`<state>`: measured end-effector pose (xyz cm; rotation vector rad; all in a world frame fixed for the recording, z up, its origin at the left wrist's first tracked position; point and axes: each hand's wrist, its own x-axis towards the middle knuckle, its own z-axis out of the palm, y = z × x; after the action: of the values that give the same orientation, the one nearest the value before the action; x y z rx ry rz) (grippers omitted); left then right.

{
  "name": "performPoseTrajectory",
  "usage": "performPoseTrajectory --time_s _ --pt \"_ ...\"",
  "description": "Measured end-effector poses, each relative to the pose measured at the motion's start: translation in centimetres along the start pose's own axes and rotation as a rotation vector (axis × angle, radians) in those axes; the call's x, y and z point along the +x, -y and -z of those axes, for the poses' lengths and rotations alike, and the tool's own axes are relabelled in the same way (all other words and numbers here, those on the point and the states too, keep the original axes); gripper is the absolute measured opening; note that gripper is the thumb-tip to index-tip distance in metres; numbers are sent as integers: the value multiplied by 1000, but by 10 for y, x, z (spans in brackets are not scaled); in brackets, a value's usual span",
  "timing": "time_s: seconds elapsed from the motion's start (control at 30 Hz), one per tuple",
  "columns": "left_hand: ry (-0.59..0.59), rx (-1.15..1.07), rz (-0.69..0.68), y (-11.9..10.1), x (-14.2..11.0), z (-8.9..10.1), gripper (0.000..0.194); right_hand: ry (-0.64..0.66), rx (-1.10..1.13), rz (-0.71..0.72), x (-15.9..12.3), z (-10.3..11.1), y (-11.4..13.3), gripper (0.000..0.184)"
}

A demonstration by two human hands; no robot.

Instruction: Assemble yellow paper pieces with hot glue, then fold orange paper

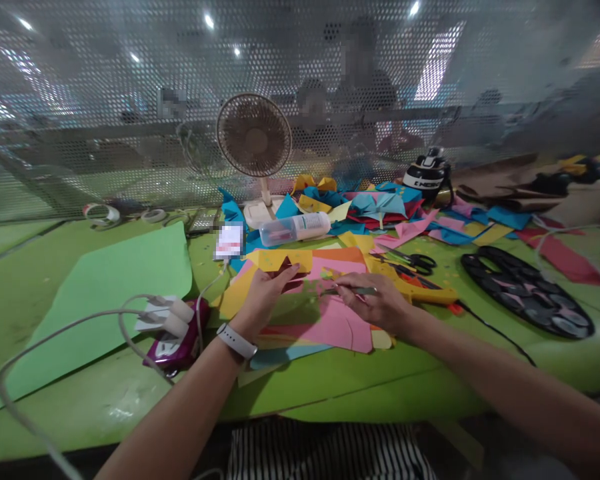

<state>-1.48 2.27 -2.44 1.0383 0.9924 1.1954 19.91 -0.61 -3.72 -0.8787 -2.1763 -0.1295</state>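
A folded yellow paper piece [267, 259] with a dark red-brown underside is pinched between the thumb and fingers of my left hand [265, 293]. The left wrist wears a white band [237, 341]. A slim grey metal tool [363, 291] is gripped in my right hand [377, 303], its tip pointing left toward the left hand. I cannot make out the tip clearly. Tiny yellow-green paper bits [330, 273] lie between the hands. Beneath both hands is a stack of coloured paper with a pink sheet [347, 327] on top.
A yellow glue gun [427, 293] and scissors [420, 262] lie right, beside a black compartment tray [527, 290]. A fan [255, 137], plastic bottle [295, 229] and paper scraps [380, 207] are behind. Leftward are a phone [229, 241], power strip [177, 340] and green sheet [100, 293].
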Motion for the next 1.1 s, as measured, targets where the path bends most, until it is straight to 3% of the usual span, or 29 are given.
performPoseTrajectory --time_s 0.57,1.1 --pt "-4 -1 6 1 0 0 19 43 -77 14 -4 -5 -1 19" --pt "15 9 8 1 0 2 19 -63 -40 -35 -3 -7 -4 17"
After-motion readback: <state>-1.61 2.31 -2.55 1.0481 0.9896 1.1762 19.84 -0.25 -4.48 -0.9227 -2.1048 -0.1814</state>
